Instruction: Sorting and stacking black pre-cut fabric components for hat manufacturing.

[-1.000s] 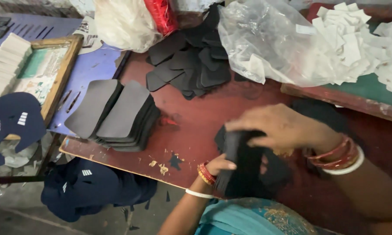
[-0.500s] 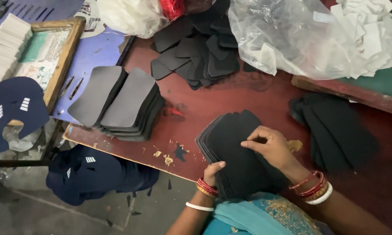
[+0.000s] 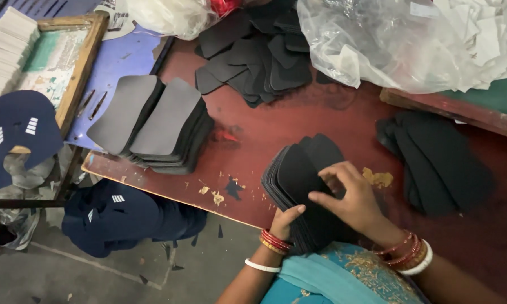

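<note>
— Hands first: what are they doing?
— Right hand (image 3: 349,194) lies on top of a fanned stack of black cut pieces (image 3: 301,174), fingers curled and pinching at the top piece. Left hand (image 3: 287,220) grips the stack's near edge from below, thumb on top.
— Where is the stack?
— Near edge of the red table (image 3: 298,118), right in front of the person.
— And around it?
— Right of it, a dark pile of black fabric (image 3: 439,163). Left, a stack of grey pieces (image 3: 152,121). Far side, loose black pieces (image 3: 253,50) and a clear plastic bag (image 3: 388,45) of white scraps. Navy cap panels (image 3: 118,214) hang below the table's left corner.
</note>
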